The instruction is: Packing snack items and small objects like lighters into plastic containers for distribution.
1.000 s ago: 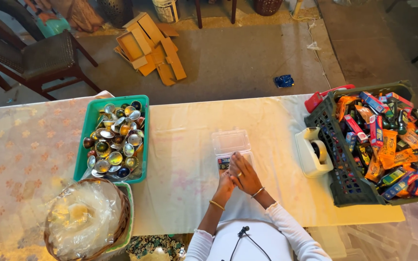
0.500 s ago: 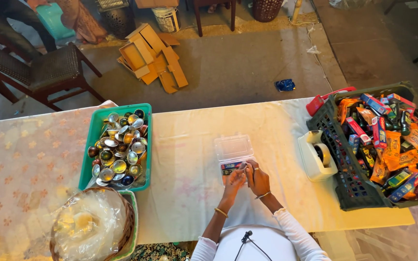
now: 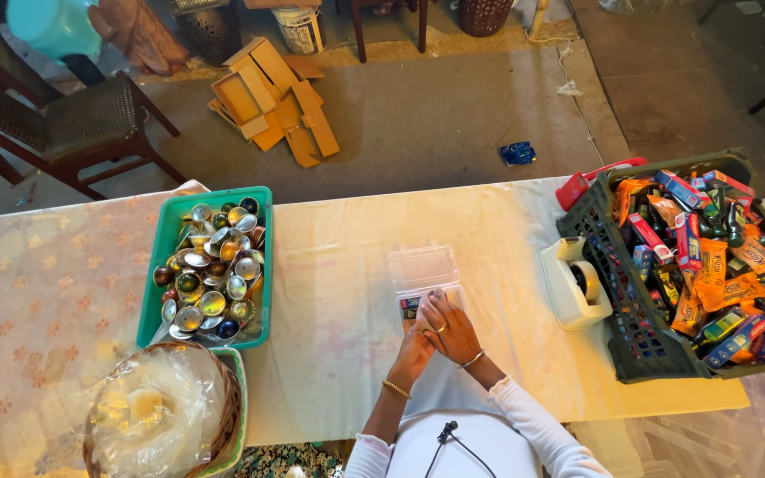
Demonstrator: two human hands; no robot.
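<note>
At the left of a long table covered in a pale cloth (image 3: 338,372), a woven basket (image 3: 223,416) lined with crinkled clear plastic sat at the near edge, cut off by the bottom of the picture, its contents hard to make out through the wrap. Just behind it stood a green plastic tray (image 3: 163,265) heaped with small shiny metal cups in silver, gold and dark tones. Near the middle of the table lay a small clear plastic box (image 3: 422,270), its lid swung open away from the person; small dark items showed in its base, too small to identify and partly hidden by the hands. The left hand (image 3: 412,352) and the right hand (image 3: 451,326) met over the box's near half, fingers curled together above the compartment; whether they gripped anything could not be told from this angle. To the right stood a white tape dispenser (image 3: 575,283), just beside a dark green plastic crate (image 3: 622,292) piled with orange, red and blue packets and small bottles, its far side cut off by the right edge. A red object (image 3: 588,180) lay half hidden behind the crate. Beyond the table, flattened cardboard (image 3: 276,102) lay on the floor beside a wooden chair (image 3: 73,124).
</note>
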